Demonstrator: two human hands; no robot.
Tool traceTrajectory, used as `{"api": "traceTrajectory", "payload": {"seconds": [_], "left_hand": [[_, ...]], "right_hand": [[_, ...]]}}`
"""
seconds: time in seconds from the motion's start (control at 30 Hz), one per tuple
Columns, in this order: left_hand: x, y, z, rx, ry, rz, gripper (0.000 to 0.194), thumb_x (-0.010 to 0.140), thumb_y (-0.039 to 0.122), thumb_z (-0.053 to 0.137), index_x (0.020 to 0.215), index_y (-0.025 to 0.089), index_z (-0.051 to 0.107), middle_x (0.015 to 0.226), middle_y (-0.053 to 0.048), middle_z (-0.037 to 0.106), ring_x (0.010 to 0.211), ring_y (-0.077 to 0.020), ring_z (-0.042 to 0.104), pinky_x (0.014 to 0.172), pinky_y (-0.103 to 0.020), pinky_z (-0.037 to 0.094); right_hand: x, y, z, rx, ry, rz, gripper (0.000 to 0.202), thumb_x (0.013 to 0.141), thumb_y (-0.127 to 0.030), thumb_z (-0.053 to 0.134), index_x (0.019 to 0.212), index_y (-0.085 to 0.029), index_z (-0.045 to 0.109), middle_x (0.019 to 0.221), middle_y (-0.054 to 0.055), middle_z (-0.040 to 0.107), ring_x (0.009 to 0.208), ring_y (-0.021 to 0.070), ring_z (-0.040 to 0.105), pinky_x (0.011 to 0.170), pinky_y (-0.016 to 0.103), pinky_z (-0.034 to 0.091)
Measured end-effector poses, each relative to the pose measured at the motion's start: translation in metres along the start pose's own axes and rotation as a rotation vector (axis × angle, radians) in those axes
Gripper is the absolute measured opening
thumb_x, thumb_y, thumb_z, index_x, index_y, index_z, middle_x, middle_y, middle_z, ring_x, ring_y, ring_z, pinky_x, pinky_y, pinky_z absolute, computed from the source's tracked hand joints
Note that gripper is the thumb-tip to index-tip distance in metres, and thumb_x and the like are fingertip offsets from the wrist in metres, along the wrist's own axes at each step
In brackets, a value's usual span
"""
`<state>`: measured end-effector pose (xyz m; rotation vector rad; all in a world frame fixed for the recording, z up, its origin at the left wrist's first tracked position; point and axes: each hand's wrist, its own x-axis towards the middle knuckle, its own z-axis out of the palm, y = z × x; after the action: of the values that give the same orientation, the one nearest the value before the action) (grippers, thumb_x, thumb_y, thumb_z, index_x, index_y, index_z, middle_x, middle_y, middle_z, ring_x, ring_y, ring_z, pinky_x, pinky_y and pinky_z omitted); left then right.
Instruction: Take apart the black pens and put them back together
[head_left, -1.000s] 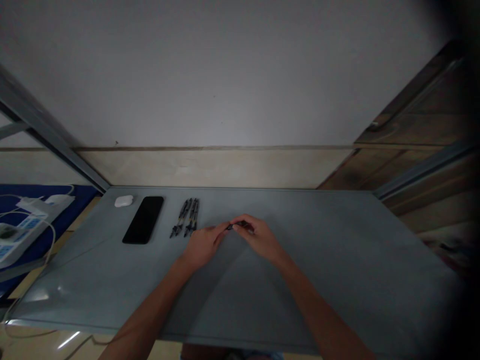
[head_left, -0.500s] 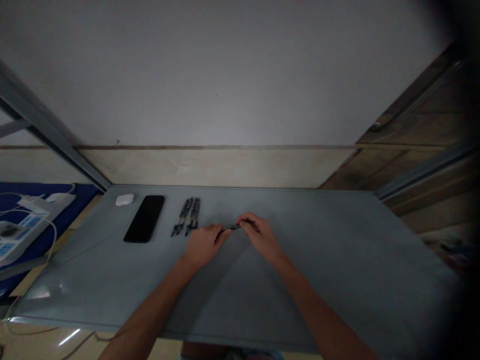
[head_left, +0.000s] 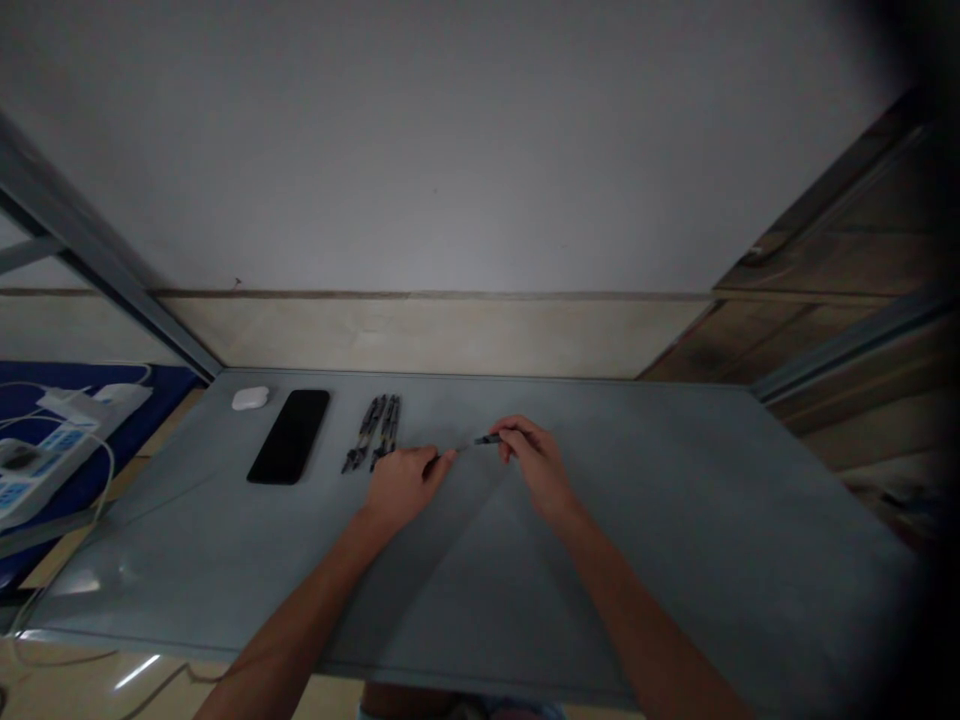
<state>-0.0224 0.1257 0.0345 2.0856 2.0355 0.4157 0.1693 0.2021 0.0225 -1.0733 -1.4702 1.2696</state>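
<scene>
Over the middle of the grey table (head_left: 660, 520), my left hand (head_left: 409, 482) is closed on a dark, thin pen-like piece whose slim tip points right. Facing it, my right hand (head_left: 534, 462) pinches a short dark piece (head_left: 487, 439) that looks like a pen part. A narrow gap separates the two pieces. Just beyond my left hand lie several dark pens (head_left: 386, 425) in two groups, the lower ends of the right group partly behind that hand.
A black phone (head_left: 290, 437) and a white earbud case (head_left: 250, 398) lie left of the pens. Further left, a white power strip (head_left: 64, 445) with cables rests on a blue surface. Metal posts (head_left: 157, 320) and a wall bound the table's back.
My right hand has moved right and slightly up with its dark piece, away from my left hand. The piece between the hands now shows as two parts. My left hand has shifted slightly left.
</scene>
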Motion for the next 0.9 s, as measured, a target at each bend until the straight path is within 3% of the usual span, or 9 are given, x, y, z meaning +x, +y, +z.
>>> {"api": "traceTrajectory", "payload": {"seconds": [0.13, 0.2, 0.33, 0.47, 0.6, 0.7, 0.77, 0.9], "left_hand": [[0.0, -0.001, 0.0, -0.023, 0.012, -0.026, 0.057, 0.097, 0.056, 0.03, 0.068, 0.019, 0.062, 0.066, -0.006, 0.066, 0.062, -0.0171, 0.061, 0.057, -0.026, 0.034], [0.001, -0.002, 0.0, -0.037, 0.021, -0.041, 0.056, 0.097, 0.055, 0.031, 0.067, 0.019, 0.061, 0.065, -0.005, 0.065, 0.061, -0.0169, 0.06, 0.057, -0.026, 0.033], [0.003, -0.004, 0.001, -0.13, 0.043, -0.011, 0.055, 0.098, 0.052, 0.029, 0.064, 0.019, 0.056, 0.061, -0.004, 0.062, 0.06, -0.0156, 0.058, 0.058, -0.026, 0.033], [0.004, -0.006, 0.002, -0.222, 0.072, 0.033, 0.054, 0.099, 0.051, 0.028, 0.064, 0.018, 0.052, 0.058, -0.002, 0.057, 0.058, -0.0141, 0.055, 0.058, -0.025, 0.032], [0.003, -0.006, 0.002, -0.22, 0.073, 0.061, 0.05, 0.1, 0.047, 0.027, 0.067, 0.019, 0.052, 0.058, 0.0, 0.054, 0.057, -0.0135, 0.053, 0.058, -0.025, 0.032], [0.002, -0.005, 0.001, -0.18, 0.048, 0.083, 0.045, 0.1, 0.042, 0.029, 0.07, 0.019, 0.054, 0.061, -0.001, 0.056, 0.058, -0.0136, 0.054, 0.059, -0.025, 0.033], [0.002, -0.004, 0.001, -0.157, 0.031, 0.109, 0.042, 0.099, 0.04, 0.032, 0.072, 0.019, 0.055, 0.065, -0.002, 0.059, 0.061, -0.0141, 0.055, 0.06, -0.025, 0.035], [0.001, -0.002, 0.001, -0.146, -0.01, 0.154, 0.036, 0.098, 0.035, 0.036, 0.075, 0.018, 0.058, 0.069, -0.003, 0.062, 0.065, -0.0144, 0.058, 0.063, -0.025, 0.037]], "right_hand": [[0.001, 0.0, -0.001, -0.073, 0.017, -0.006, 0.019, 0.084, -0.034, 0.051, 0.082, -0.021, 0.064, 0.055, -0.002, 0.049, 0.052, 0.0145, 0.049, 0.052, 0.026, 0.039], [0.001, 0.001, -0.001, -0.188, 0.017, -0.039, 0.022, 0.087, -0.035, 0.048, 0.086, -0.02, 0.065, 0.061, 0.001, 0.056, 0.057, 0.0159, 0.053, 0.055, 0.027, 0.042], [0.002, 0.009, -0.001, -0.515, 0.002, -0.182, 0.017, 0.088, -0.027, 0.049, 0.093, -0.021, 0.065, 0.09, 0.008, 0.067, 0.082, 0.021, 0.06, 0.077, 0.035, 0.047], [0.001, 0.017, 0.0, -0.716, -0.04, -0.298, 0.016, 0.089, -0.02, 0.051, 0.098, -0.022, 0.064, 0.098, 0.009, 0.065, 0.097, 0.0254, 0.056, 0.091, 0.042, 0.043], [-0.004, 0.008, 0.002, -0.762, 0.011, -0.371, 0.017, 0.094, -0.027, 0.049, 0.097, -0.023, 0.065, 0.101, 0.01, 0.065, 0.101, 0.0273, 0.055, 0.094, 0.045, 0.039], [-0.01, -0.003, 0.007, -0.641, -0.041, -0.363, 0.023, 0.098, -0.033, 0.043, 0.099, -0.023, 0.064, 0.099, 0.009, 0.068, 0.097, 0.0247, 0.059, 0.091, 0.04, 0.041], [-0.013, -0.006, 0.011, -0.554, -0.109, -0.316, 0.026, 0.099, -0.037, 0.041, 0.096, -0.023, 0.063, 0.093, 0.008, 0.068, 0.088, 0.0217, 0.061, 0.08, 0.034, 0.045], [-0.016, -0.006, 0.018, -0.537, -0.224, -0.239, 0.035, 0.096, -0.04, 0.045, 0.068, -0.022, 0.054, 0.066, 0.002, 0.059, 0.063, 0.0166, 0.054, 0.059, 0.028, 0.04]]}}
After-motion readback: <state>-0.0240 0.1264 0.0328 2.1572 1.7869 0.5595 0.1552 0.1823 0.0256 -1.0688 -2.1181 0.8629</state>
